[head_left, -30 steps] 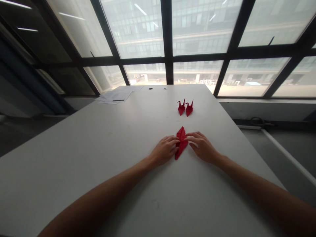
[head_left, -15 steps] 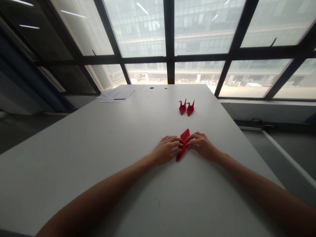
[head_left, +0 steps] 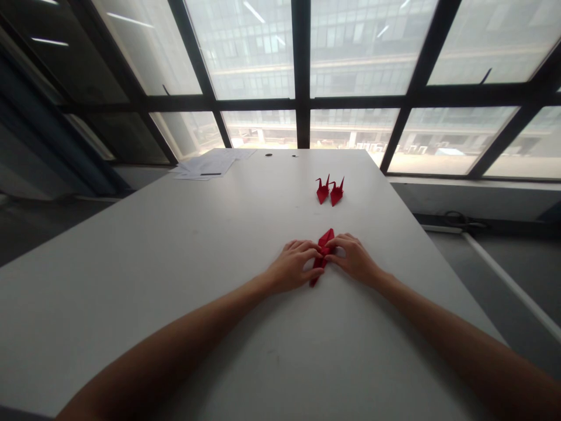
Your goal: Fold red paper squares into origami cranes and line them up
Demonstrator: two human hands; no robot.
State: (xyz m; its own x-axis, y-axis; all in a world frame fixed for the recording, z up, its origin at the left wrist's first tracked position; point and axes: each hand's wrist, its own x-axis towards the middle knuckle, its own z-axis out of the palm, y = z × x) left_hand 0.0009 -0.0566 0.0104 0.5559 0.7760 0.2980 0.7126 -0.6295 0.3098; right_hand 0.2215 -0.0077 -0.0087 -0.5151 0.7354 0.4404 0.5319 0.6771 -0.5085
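A folded piece of red origami paper (head_left: 326, 238), long and pointed at both ends, lies on the white table between my hands. My left hand (head_left: 297, 264) grips its left side, thumb low near the bottom point and fingers at the middle. On the other side my right hand (head_left: 353, 257) pinches the paper's middle with thumb and index finger. My fingertips hide the centre folds. Farther back stand two finished red paper cranes, a left crane (head_left: 322, 192) and a right crane (head_left: 336, 195), close beside each other and apart from my hands.
White paper sheets (head_left: 199, 165) lie at the table's far left, with a dark pen (head_left: 211, 173) on them. Small dark spots mark the far end of the white table (head_left: 210, 234). Large dark-framed windows rise behind it. A cable (head_left: 465, 220) lies beyond the right edge.
My right thumb and index finger have closed in on the paper's middle, leaving a rounded gap behind them. My left thumb has spread down along the lower part. The cranes stay put.
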